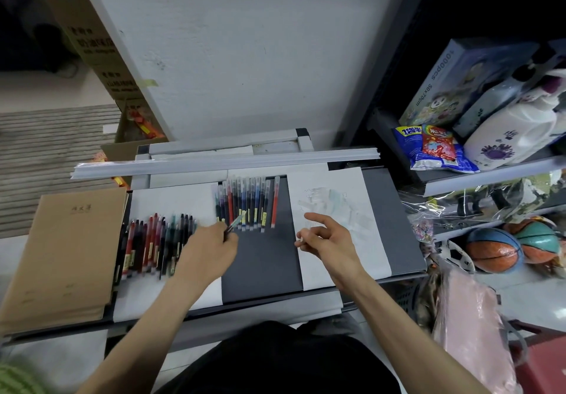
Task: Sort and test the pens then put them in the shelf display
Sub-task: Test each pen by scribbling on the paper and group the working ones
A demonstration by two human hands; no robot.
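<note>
At centre left, a fanned batch of pens point(153, 246) lies beside a brown notebook point(61, 256), probably kept apart as one sort. The left hand point(208, 249) is curled round a teal pen point(235, 222) that points at the tidy row of capped pens point(248, 203) on the worktop point(263, 265). Right of centre, the right hand point(324, 237) hovers over the scribbled test sheet point(337, 203), forefinger out, the other fingers seemingly pinching a small pale cap point(301, 238).

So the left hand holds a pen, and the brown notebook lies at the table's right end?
No: the head view shows the brown notebook at the left end of the table. The left hand does hold a pen.
</note>
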